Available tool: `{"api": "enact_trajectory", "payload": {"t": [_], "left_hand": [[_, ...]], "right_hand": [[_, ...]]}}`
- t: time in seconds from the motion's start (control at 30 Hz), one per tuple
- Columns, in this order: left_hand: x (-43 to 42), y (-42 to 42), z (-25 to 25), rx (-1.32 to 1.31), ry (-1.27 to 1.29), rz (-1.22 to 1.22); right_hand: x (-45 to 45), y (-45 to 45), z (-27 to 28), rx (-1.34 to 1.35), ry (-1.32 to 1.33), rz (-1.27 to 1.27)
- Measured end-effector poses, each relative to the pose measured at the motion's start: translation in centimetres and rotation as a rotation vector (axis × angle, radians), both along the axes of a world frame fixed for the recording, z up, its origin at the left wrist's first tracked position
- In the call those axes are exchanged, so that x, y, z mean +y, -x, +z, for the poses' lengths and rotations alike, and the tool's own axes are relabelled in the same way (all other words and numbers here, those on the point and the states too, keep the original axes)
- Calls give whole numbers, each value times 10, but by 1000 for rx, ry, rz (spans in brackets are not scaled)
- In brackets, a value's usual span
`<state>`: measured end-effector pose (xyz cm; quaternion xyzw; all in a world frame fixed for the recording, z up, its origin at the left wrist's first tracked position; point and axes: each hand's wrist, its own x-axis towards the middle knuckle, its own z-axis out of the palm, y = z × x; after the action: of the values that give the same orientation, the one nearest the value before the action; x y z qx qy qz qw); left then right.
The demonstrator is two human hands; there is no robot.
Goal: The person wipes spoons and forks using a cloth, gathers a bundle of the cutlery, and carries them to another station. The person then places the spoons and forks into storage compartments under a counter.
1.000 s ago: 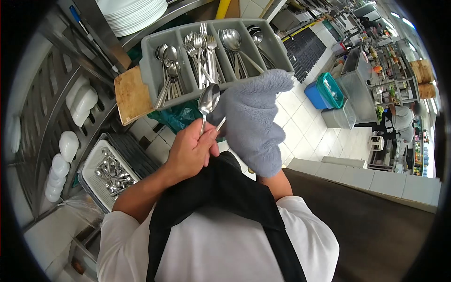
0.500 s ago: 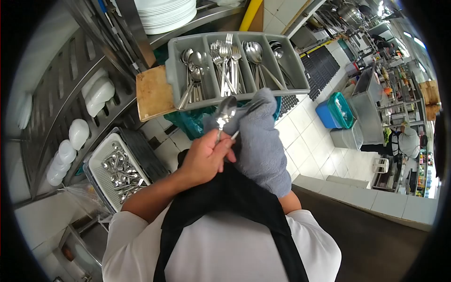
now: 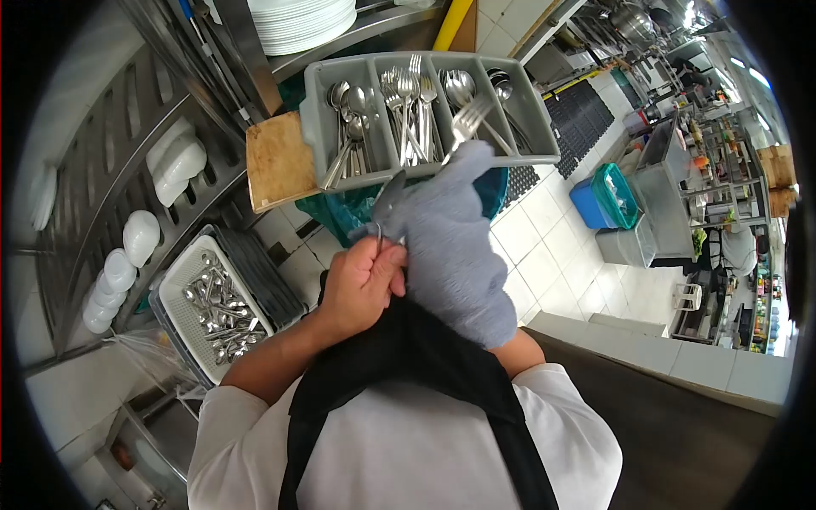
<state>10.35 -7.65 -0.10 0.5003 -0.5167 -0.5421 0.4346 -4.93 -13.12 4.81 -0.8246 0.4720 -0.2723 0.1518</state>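
My left hand (image 3: 365,276), bare, is closed on the handle of a spoon (image 3: 391,194); the bowl points up and lies against a grey towel (image 3: 455,246). That towel covers my right hand, so its fingers are hidden; only the forearm (image 3: 518,353) shows below. From the towel's upper end a fork (image 3: 469,123), slightly blurred, sticks out with its tines up, held by the covered hand. Just beyond is a grey cutlery tray (image 3: 544,144), with spoons (image 3: 357,106) in the left compartment, forks (image 3: 408,89) beside them, and more spoons (image 3: 459,85) to the right.
At left, a white perforated basket (image 3: 176,297) contains a heap of cutlery (image 3: 225,319). White bowls (image 3: 140,238) sit on a slatted metal rack (image 3: 81,229). Stacked plates (image 3: 306,30) stand behind the tray. A wooden board (image 3: 279,161) lies beside it. Another person (image 3: 738,251) is far right.
The towel-covered right hand has moved up and left, and the fork now rises over the tray's front edge. My left hand has shifted left and slightly down with the spoon, its bowl now turned edge-on.
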Motion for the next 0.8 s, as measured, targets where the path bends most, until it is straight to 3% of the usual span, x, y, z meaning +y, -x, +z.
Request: {"api": "enact_trajectory", "payload": {"t": [0.17, 0.4, 0.63, 0.8], "left_hand": [[-3, -5, -7, 40, -101, 15], [10, -22, -20, 247, -217, 13], [16, -30, -17, 276, -168, 67], [18, -35, -21, 289, -164, 83]], "right_hand": [[-6, -9, -2, 48, 16, 55], [-54, 6, 25, 226, 112, -148], [-128, -20, 7, 505, 114, -286], [-121, -23, -2, 568, 40, -243]]}}
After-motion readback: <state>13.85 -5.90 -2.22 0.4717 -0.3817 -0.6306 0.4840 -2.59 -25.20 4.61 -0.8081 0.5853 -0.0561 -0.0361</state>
